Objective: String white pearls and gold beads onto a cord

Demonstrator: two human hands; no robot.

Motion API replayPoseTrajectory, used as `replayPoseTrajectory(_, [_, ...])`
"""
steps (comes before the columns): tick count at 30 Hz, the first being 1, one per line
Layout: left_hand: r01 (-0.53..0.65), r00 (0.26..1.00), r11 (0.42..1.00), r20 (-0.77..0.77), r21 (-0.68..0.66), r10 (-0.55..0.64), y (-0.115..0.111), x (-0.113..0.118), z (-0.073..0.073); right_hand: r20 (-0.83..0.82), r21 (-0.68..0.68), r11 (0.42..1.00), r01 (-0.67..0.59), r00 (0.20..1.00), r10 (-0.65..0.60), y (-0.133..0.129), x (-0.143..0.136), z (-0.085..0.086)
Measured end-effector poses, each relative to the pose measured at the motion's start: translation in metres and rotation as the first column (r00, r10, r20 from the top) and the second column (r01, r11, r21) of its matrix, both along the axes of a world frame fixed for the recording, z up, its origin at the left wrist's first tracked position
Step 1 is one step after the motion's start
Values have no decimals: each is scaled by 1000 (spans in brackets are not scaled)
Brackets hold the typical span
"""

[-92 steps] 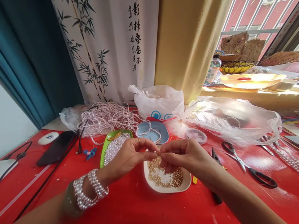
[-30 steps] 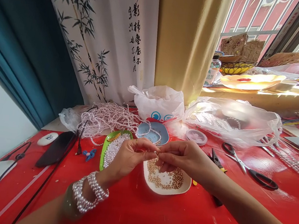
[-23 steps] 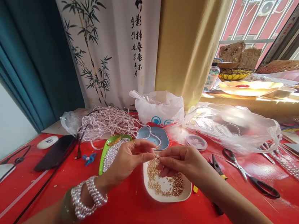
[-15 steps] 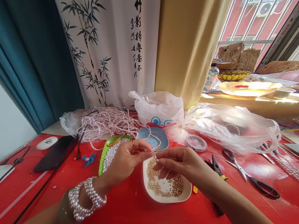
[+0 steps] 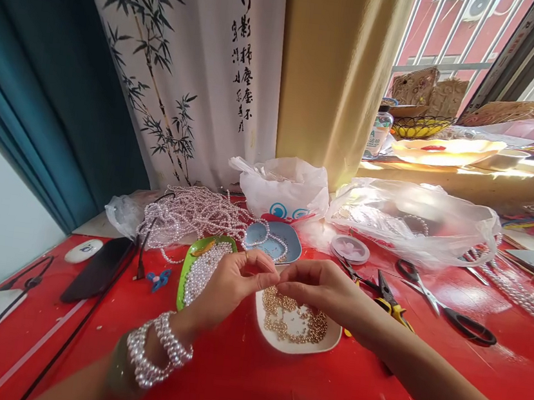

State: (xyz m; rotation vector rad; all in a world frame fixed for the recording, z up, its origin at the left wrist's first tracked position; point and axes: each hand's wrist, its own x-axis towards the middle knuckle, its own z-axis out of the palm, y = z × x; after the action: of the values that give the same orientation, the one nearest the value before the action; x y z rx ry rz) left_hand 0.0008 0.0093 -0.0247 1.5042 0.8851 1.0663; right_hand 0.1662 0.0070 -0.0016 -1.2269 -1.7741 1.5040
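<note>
Above the white dish (image 5: 273, 343) of gold beads (image 5: 317, 326), the fingertips of both hands meet. My left hand (image 5: 242, 281) is closed in a pinch, with bead bracelets (image 5: 163, 349) on its wrist. My right hand (image 5: 322, 285) pinches from the other side, palm down. Whatever lies between the fingertips is too small to make out. A green dish (image 5: 183, 280) with white pearl beads (image 5: 204, 270) sits just left of my left hand. Behind the hands is a blue dish (image 5: 293, 245) with a few small beads and part of a pearl strand.
Pliers (image 5: 389, 296) and black-handled scissors (image 5: 430, 298) lie to the right. Pearl strands (image 5: 187, 213) are heaped at the back left, plastic bags (image 5: 285, 189) behind. A phone (image 5: 97, 270), cables and a blue flower piece (image 5: 158, 279) lie left; a round case (image 5: 350, 249) stands behind the right hand.
My right hand's fingers have drawn together and moved slightly up from the gold beads, against the left fingertips. The view has shifted slightly, and more of the pliers shows.
</note>
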Motion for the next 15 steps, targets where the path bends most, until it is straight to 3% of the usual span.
replayPoseTrajectory(4, [23, 1000, 987, 25, -158, -19, -1, 0, 0, 51, 80, 996, 36, 998, -40, 8, 9, 1])
replayPoseTrajectory(8, [135, 990, 945, 0, -298, -141, -3, 1, -2, 8, 191, 977, 95, 995, -99, 9, 10, 1])
replayPoseTrajectory(12, [207, 967, 929, -80, -306, -241, -5, 4, -9, -28, 208, 978, -3, 1000, 9, 1, -1, -5])
replayPoseTrajectory(15, [212, 960, 932, -116, -294, -255, -4, 6, -15, -32, 276, 957, 85, 996, -80, -2, -6, -10])
